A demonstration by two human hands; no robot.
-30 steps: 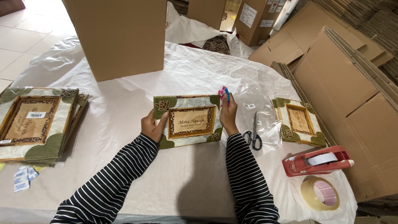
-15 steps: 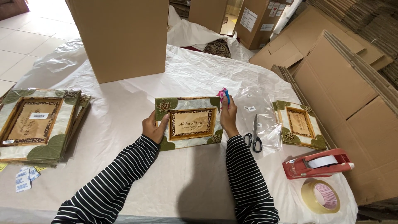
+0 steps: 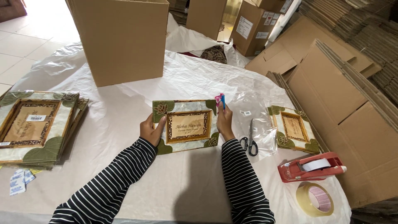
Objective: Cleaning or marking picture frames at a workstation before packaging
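Note:
A rectangular picture frame (image 3: 186, 125) with green leaf corners and a brown inner border lies between my hands on white paper. My left hand (image 3: 150, 129) grips its left edge. My right hand (image 3: 224, 122) holds its right edge and also pinches a small pink and blue pen-like tool (image 3: 220, 99) that sticks up above the frame's top right corner. Both sleeves are black and white striped.
Black scissors (image 3: 250, 141) lie on a clear plastic bag right of my right hand. A second frame (image 3: 293, 128), a red tape dispenser (image 3: 311, 166) and a tape roll (image 3: 316, 199) sit further right. A stack of frames (image 3: 35, 126) is left, a tall cardboard box (image 3: 122, 39) behind, flat cartons (image 3: 352, 95) right.
The frame and both hands have stayed in about the same place; the view has shifted only slightly.

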